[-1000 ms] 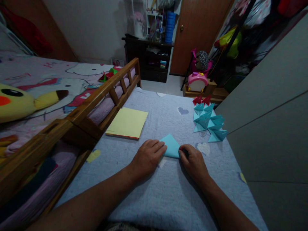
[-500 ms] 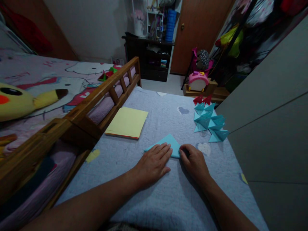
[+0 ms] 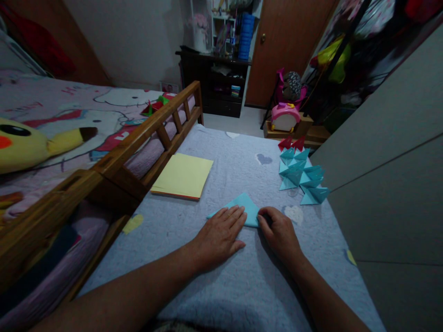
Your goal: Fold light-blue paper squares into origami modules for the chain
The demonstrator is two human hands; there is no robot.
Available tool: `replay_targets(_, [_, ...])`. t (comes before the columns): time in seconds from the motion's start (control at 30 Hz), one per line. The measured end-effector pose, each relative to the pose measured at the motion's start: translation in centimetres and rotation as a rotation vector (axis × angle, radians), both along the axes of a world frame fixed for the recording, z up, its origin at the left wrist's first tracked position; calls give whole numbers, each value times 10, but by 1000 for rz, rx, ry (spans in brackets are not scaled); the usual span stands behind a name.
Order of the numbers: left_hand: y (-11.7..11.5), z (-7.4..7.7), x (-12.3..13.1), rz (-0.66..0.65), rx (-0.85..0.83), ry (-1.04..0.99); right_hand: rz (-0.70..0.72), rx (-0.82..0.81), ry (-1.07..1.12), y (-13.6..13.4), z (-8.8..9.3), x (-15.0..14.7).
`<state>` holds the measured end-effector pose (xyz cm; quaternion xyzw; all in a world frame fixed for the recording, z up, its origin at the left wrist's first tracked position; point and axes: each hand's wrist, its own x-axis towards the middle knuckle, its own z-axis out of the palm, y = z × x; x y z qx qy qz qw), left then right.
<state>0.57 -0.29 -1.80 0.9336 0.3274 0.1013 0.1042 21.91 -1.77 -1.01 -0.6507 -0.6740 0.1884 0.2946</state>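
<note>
A light-blue sheet of origami paper (image 3: 244, 201), folded into a triangle, lies flat on the bed. My left hand (image 3: 221, 235) rests palm down over its left part, fingers stretched out, and hides much of the lower edge. At the paper's right corner is my right hand (image 3: 279, 229), its thumb and bent fingers pinched on that corner. A stack of yellow square paper (image 3: 183, 176) sits to the upper left of my left hand. Several folded blue paper pieces (image 3: 301, 173) stand at the right, with red folded pieces (image 3: 290, 143) behind them.
A wooden rail (image 3: 148, 124) runs along the left side, with a yellow plush toy (image 3: 27, 146) beyond it. On the right rises a pale cabinet panel (image 3: 391, 184). Past the far bed edge are a pink toy case (image 3: 285, 117) and a dark cabinet (image 3: 214, 85).
My left hand's fingers have shifted very slightly left on the folded paper. The right hand keeps its place at the corner.
</note>
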Motion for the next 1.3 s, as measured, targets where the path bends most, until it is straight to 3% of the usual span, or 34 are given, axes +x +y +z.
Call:
replay_targets(0.6, [2, 2, -2, 10, -2, -9, 32, 29, 13, -2, 0, 1])
replay_targets(0.83, [15, 7, -8, 314, 7, -245, 53, 12, 16, -3, 2, 3])
replay_targets(1.03, [24, 12, -14, 384, -201, -374, 43, -23, 25, -5, 3, 3])
replay_targets(1.3, [22, 14, -5, 428, -54, -129, 1, -26, 33, -7, 1, 0])
